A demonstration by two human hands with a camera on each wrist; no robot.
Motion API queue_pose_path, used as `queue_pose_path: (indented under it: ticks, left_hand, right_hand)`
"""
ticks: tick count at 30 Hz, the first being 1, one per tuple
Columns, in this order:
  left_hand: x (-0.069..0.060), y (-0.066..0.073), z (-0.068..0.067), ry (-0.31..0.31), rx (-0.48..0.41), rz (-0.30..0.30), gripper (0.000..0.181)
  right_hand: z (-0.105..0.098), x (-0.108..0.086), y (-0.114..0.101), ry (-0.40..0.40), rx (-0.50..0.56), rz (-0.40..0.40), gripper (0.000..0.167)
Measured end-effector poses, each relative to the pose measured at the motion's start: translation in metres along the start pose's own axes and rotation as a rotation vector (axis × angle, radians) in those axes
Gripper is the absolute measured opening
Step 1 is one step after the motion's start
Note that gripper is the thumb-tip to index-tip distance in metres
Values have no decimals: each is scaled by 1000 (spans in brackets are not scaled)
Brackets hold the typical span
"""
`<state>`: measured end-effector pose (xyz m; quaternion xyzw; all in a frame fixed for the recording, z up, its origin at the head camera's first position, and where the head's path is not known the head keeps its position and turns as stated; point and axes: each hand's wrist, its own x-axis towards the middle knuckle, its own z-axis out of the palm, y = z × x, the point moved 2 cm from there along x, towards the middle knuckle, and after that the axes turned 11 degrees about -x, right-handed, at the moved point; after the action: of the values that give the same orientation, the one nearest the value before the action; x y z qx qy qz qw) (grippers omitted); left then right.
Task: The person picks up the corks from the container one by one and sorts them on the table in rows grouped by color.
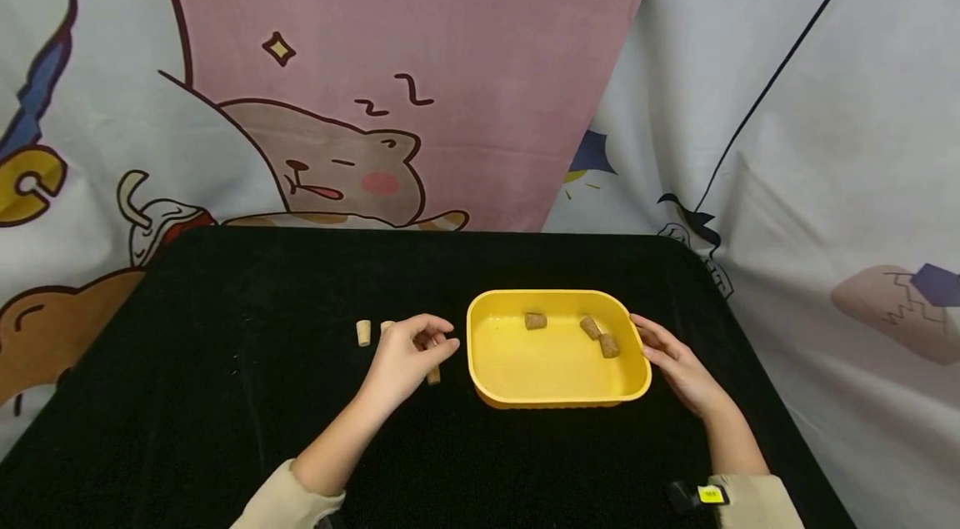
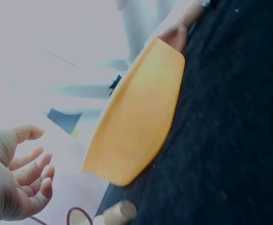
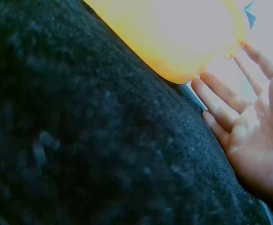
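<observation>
A yellow tray (image 1: 525, 362) stands on the black cloth with three corks (image 1: 536, 321) inside it. The left hand (image 1: 408, 354) hovers just left of the tray, fingers loosely bent; in the left wrist view nothing shows in that hand (image 2: 26, 176). Under and beside it on the cloth are a cork (image 1: 433, 376) and another one (image 1: 387, 326), both partly hidden by the hand. A further cork (image 1: 363, 333) stands farther left. The right hand (image 1: 686, 371) touches the tray's right rim with its fingertips; in the right wrist view its fingers (image 3: 223, 93) are spread at the tray's edge.
Black cloth (image 1: 187, 362) covers the table. Behind it hangs a printed curtain (image 1: 480, 96) with cartoon animals, and a pale curtain (image 1: 825, 179) hangs along the right side.
</observation>
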<state>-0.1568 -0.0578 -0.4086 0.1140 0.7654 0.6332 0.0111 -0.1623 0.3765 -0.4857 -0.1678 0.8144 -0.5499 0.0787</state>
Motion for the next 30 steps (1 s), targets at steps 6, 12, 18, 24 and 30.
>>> queue_pose_path:
  ticks: [6, 12, 18, 24, 30]
  left_hand:
    - [11, 15, 20, -47, -22, 76, 17]
    - [22, 21, 46, -121, -15, 90, 19]
    - [32, 21, 65, -158, 6, 95, 21]
    - [41, 15, 80, -147, 1, 37, 23]
    - [49, 5, 93, -151, 1, -67, 29]
  right_hand:
    - [1, 1, 0, 4, 15, -2, 48]
    - [2, 2, 0, 5, 19, 9, 48]
    - [3, 2, -2, 14, 2, 27, 49]
    - [1, 1, -1, 19, -5, 26, 49]
    - [1, 0, 0, 13, -7, 22, 49]
